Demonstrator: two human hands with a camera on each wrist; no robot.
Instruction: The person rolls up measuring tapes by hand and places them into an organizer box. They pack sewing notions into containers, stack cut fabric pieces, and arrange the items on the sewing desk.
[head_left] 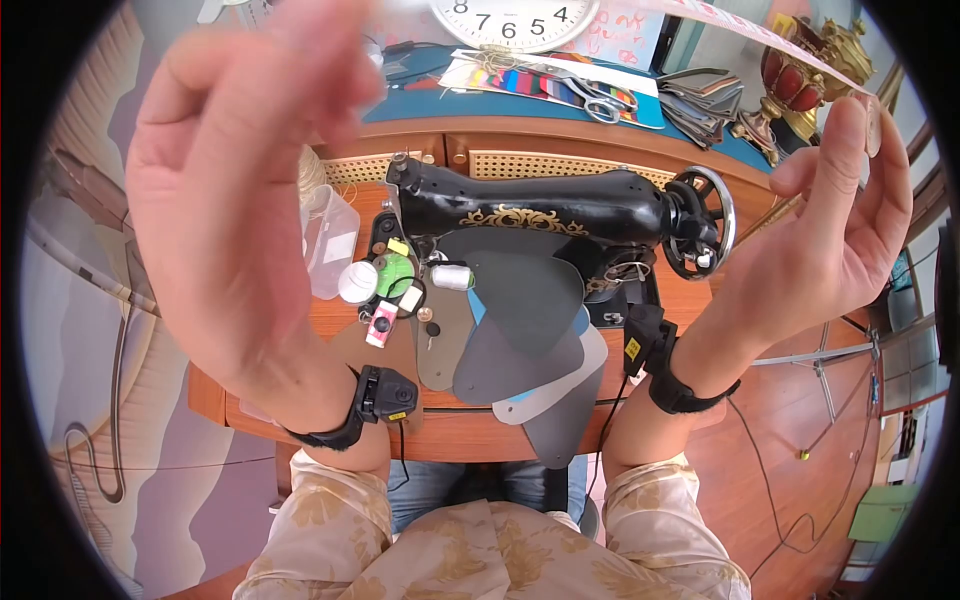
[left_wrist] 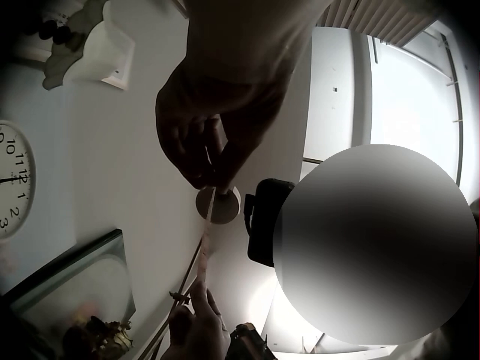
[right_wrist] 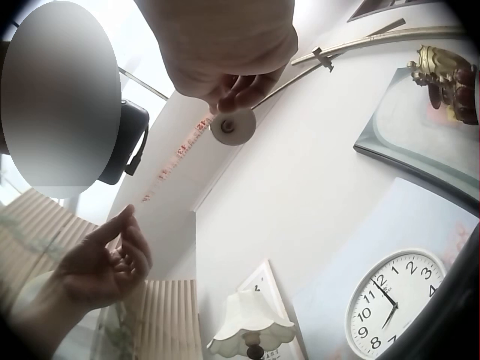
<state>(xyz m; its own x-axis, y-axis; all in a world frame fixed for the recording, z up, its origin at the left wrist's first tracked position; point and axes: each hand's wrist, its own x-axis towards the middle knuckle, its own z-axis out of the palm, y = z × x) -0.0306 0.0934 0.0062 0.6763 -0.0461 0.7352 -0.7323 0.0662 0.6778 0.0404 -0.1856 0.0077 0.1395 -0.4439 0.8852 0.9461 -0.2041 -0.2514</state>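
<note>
Raised high in the head view, my left hand (head_left: 235, 190) and right hand (head_left: 845, 215) stand far apart with a tape measure (head_left: 770, 40) stretched between them. It is a pale, narrow strip with red markings, clearest in the right wrist view (right_wrist: 180, 154). My right thumb and fingertips pinch one end. In the left wrist view, the fingertips of my left hand (left_wrist: 217, 127) pinch the strip's other part. Below both hands, a black sewing machine (head_left: 530, 205) with gold decoration stands on a wooden table (head_left: 450, 440). Several grey leather-like pieces (head_left: 520, 320) lie fanned out under it.
Thread spools (head_left: 453, 276) and small notions lie left of the machine, beside a clear plastic box (head_left: 332, 240). Behind are scissors (head_left: 600, 100), colour swatches (head_left: 540, 85), folded dark material (head_left: 705, 105), a white clock (head_left: 515, 22) and a red-gold ornament (head_left: 790, 80).
</note>
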